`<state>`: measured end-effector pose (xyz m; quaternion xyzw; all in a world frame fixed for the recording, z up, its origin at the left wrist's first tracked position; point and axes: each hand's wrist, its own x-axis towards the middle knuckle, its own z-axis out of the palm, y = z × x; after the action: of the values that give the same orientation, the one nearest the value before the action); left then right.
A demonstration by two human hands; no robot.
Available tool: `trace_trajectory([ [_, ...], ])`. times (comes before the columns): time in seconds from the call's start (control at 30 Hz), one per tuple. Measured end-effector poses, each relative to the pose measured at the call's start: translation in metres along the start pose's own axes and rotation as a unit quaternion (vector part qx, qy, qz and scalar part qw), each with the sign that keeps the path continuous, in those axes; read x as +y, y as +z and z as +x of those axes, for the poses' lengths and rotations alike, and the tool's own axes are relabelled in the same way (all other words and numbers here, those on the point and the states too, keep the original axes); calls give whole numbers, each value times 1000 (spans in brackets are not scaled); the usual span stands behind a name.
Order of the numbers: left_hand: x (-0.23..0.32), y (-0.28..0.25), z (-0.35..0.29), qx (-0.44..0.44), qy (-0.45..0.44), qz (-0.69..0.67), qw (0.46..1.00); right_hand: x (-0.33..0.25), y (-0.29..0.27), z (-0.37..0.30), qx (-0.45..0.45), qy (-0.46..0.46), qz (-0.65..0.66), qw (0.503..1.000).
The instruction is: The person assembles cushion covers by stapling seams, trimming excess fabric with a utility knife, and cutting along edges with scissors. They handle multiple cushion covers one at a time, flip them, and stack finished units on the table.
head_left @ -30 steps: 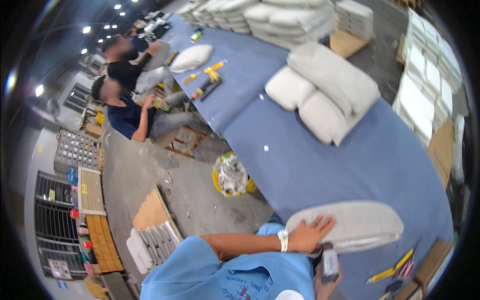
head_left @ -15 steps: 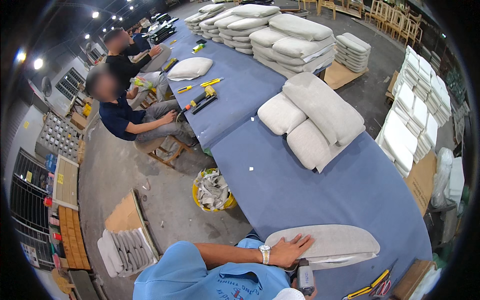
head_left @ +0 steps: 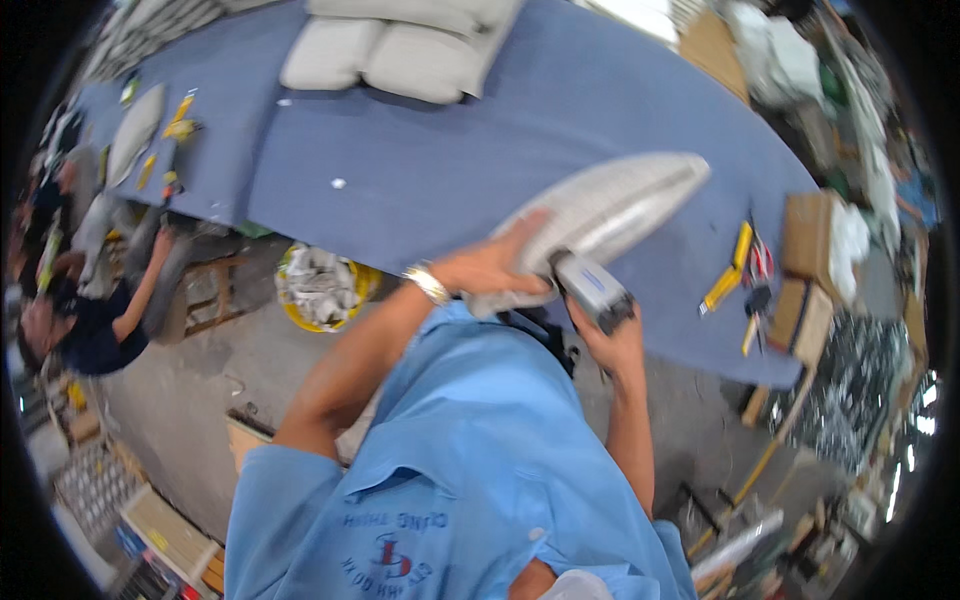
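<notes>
A light grey seat cushion (head_left: pixel 665 172) is tilted up at the near edge of the blue-covered table (head_left: pixel 400 175), its underside partly facing me. My left hand (head_left: pixel 490 262) grips its near left part, fingers over the fabric and thumb by the lower edge; motion blurs the fingertips. In my right hand (head_left: pixel 612 342) is a boxy grey and black staple gun (head_left: pixel 592 283), its front end close to the cushion's underside. The handle is mostly hidden by my palm.
More grey cushions (head_left: pixel 420 62) lie stacked farther back. A yellow cutter (head_left: pixel 728 270), red-handled scissors (head_left: pixel 762 262) and cardboard boxes (head_left: pixel 808 235) are at the right. A yellow bucket of fabric scraps (head_left: pixel 318 288) stands below the table; a co-worker (head_left: pixel 105 320) sits at the left.
My view has swung down and right. The cushion, flat on the table before, is now tilted up with my left hand holding it. The staple gun and my right hand show more fully.
</notes>
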<state>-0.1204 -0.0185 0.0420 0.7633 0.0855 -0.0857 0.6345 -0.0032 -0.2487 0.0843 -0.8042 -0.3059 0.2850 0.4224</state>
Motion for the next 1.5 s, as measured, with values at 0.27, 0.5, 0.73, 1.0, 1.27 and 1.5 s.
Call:
trace_trajectory([
  [0.27, 18, 14, -9, 46, -123, 179, 975, -22, 7, -5, 17, 35, -6, 999],
  [0.5, 45, 18, -18, 54, -168, 265, 948, -11, 13, -22, 10, -3, -32, 999],
  [0.73, 36, 25, -16, 105, -152, 294, 938, -13, 17, -11, 27, -59, -73, 995],
  [1.0, 33, 16, -18, 93, -131, 272, 949, -36, 14, -15, -11, -28, -52, 998],
  [1.27, 38, 21, -14, 98, -136, 257, 952, -30, 15, -14, -13, -15, -32, 999],
  [1.5, 32, 14, -19, 87, -107, 267, 954, -34, 21, -23, -7, -25, -70, 997],
])
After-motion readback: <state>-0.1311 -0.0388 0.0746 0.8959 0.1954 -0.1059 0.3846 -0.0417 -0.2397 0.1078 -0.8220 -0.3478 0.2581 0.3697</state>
